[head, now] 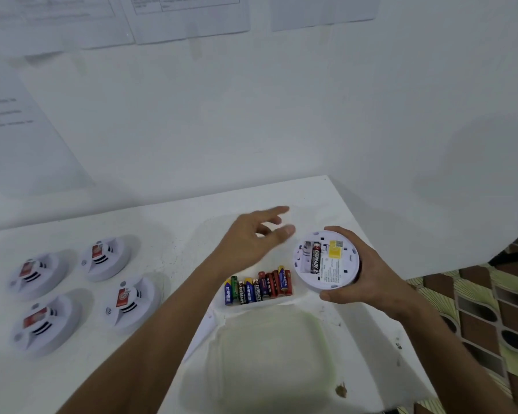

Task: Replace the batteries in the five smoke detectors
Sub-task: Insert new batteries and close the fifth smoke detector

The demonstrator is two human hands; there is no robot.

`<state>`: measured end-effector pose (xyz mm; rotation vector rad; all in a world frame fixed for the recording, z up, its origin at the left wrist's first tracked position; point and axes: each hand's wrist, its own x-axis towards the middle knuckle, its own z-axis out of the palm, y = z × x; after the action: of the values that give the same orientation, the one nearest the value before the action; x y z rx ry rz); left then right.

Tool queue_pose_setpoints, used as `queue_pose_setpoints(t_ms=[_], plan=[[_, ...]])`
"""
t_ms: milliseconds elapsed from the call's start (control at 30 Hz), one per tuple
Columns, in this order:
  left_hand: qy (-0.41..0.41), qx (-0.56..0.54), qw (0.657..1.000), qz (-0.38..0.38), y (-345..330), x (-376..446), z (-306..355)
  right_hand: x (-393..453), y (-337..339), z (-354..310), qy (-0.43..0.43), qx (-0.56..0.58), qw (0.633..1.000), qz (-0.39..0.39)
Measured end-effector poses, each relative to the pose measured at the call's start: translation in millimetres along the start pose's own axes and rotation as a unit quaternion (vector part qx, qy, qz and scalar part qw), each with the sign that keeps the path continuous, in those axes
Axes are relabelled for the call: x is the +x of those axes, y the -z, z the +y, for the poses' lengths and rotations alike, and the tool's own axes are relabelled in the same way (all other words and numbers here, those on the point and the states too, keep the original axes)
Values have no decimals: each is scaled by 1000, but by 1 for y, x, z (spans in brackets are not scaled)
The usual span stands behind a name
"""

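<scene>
My right hand (pixel 368 273) curled around a smoke detector (pixel 326 259) turned back side up, one black battery (pixel 316 257) inside, my left hand (pixel 256 239) spread and empty above the row of batteries (pixel 257 286), four detectors (pixel 78 289) far left on the white table (pixel 174 231)

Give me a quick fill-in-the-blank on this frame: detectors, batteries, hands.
1. The right hand grips one smoke detector with its ____ side up.
2. ____ other detectors lie on the table.
3. The left hand holds ____.
4. Loose batteries lie in a white ____.

Missing: back; four; nothing; tray
</scene>
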<state>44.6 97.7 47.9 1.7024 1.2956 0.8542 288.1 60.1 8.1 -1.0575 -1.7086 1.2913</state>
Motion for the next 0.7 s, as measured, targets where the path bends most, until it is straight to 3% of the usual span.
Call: queue_pose_setpoints(t_ms=[133,433,567,700], plan=[[55,71,995,43,1,32,-19,-4,2,5,-12,-7,1000,1],[160,251,951,-84,-14,80,-46,-2,6,11,-34,-7,999,13],[148,245,954,-85,-15,84,-46,-1,7,13,-38,-11,999,18],[171,143,975,-22,-12,79,-47,3,4,11,-37,-13,999,15]])
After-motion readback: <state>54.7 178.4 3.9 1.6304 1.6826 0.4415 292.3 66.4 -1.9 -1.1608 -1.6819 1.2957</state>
